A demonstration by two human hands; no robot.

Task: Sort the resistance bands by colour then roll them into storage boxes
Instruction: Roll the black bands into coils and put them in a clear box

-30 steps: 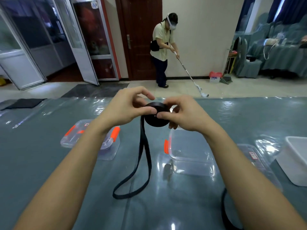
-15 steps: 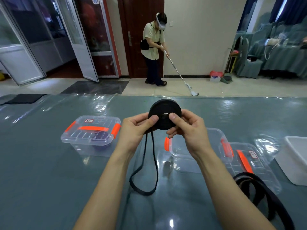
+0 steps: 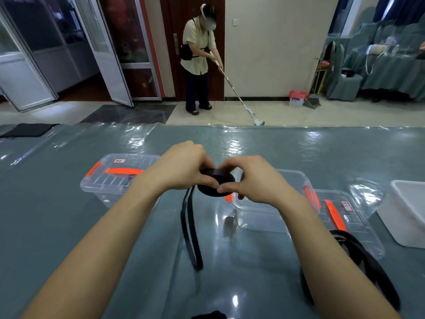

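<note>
black rubber on teal cloth. shows a resistance band (image 3: 216, 183) wound into a flat coil and held in the air at mid-view, just over the near left corner of an open clear box (image 3: 259, 224). pinched at its left edge by the thumb and curled fingers of the left hand (image 3: 184, 166) and at its right edge by those of the right hand (image 3: 255, 178), with both thumb tips on the near face of the coil. unrolled tail (image 3: 192, 238) hanging as a narrow double strip from the coil down to the table (image 3: 69, 226). beside the open box, to the right, its lid (image 3: 351, 224) with an orange handle, partly overlain by a second black band (image 3: 368, 261). to the left, a closed clear box (image 3: 110, 180) with orange clips. at far right, a white tub (image 3: 404, 217). beyond the table, a standing person (image 3: 197, 58) holding a long-handled floor cleaner (image 3: 236, 95).
</note>
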